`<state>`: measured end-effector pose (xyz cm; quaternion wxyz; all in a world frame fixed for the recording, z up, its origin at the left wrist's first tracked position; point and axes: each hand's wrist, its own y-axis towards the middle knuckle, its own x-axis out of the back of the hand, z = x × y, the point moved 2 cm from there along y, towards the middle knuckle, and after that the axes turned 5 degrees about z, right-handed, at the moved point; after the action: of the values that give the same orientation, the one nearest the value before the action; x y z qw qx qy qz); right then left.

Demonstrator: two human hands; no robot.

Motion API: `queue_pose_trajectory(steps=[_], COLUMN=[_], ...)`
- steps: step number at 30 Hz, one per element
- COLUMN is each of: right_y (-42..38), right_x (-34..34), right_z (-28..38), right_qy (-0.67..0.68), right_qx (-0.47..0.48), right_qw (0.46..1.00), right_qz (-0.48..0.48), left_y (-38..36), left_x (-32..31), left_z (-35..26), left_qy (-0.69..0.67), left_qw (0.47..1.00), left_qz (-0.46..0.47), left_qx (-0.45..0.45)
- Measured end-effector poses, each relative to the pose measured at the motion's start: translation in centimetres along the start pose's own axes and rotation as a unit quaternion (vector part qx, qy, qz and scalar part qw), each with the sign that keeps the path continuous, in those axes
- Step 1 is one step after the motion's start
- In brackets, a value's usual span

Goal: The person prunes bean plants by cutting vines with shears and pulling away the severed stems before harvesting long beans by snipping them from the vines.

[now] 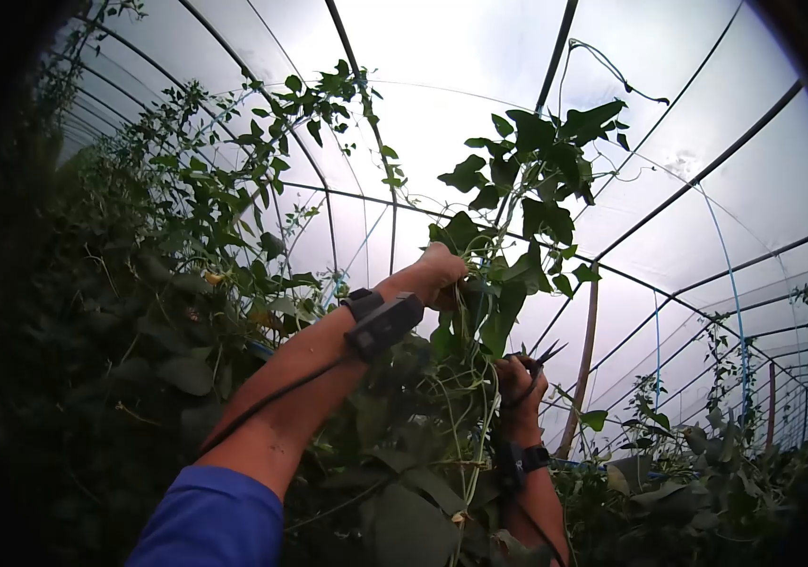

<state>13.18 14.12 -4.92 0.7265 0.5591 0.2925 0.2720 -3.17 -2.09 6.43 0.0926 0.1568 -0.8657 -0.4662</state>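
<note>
Fingers of left hand (442, 274) curled round leafy vine (508, 236) up high, right hand (517, 383) just below gripping scissors (538, 361), blades parted, dense foliage (167, 312) crowding left, open tunnel (725, 312) right, vine dark green, thin pale stems dangling between both wrists.

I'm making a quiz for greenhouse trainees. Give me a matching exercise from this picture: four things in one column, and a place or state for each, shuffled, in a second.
Things:
1. left hand
2. right hand
3. scissors
4. blue sleeve

Places or states:
A. bottom left of the view
B. raised high, gripping the vine
C. blades pointing up, open
D. lower, holding the scissors

Pairs: 1-B, 2-D, 3-C, 4-A
</note>
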Motion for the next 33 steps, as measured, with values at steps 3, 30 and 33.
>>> queue_pose_trajectory(steps=[3, 30, 33], right_y=[0.9, 6.3, 4.6], right_x=[-0.8, -8.6, -9.9], right_z=[1.6, 7.4, 7.9], right_qy=[0.004, 0.083, 0.076], right_qx=[0.045, -0.099, -0.077], right_qw=[0.999, 0.992, 0.994], right_qz=[-0.016, -0.003, -0.028], left_y=[-1.5, -9.6, -11.8], left_x=[-1.0, -7.7, -6.8], left_z=[-0.1, 4.2, 4.0], left_qy=[-0.056, 0.326, 0.327], left_qw=[0.997, 0.924, 0.916], left_qz=[0.044, -0.047, -0.046], left_qx=[-0.027, -0.196, -0.227])
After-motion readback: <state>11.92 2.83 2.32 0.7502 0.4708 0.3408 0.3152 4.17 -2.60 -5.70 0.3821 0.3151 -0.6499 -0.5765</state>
